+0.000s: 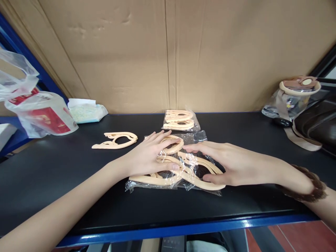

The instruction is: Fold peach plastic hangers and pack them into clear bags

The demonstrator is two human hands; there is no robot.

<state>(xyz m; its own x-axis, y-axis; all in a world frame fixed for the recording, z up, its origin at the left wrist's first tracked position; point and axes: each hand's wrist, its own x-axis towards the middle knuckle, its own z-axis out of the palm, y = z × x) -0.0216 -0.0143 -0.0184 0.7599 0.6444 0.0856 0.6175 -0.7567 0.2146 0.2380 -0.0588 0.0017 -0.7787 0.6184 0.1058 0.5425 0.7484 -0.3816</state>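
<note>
Beige folding hangers (154, 180) in clear plastic bags (193, 137) lie in a heap on the black tabletop. My left hand (149, 152) rests on the heap's left and upper part, fingers stretched out and thumb apart. Over the right side is my right hand (223, 161), its fingers extended towards the middle and its thumb near a hanger's curved arm. Neither hand is closed around anything. Part of the heap is hidden under the hands. A loose folded hanger (119, 140) lies to the left, and another bagged bundle of hangers (180, 119) sits behind.
Cardboard (131, 56) forms the back wall. At left are a plastic bag with a red-and-white container (52, 117) and a tissue pack (88, 111). A strapped clear bottle (294, 98) and a dark bag (320, 120) stand at right. A blue edge (157, 231) borders the table's front.
</note>
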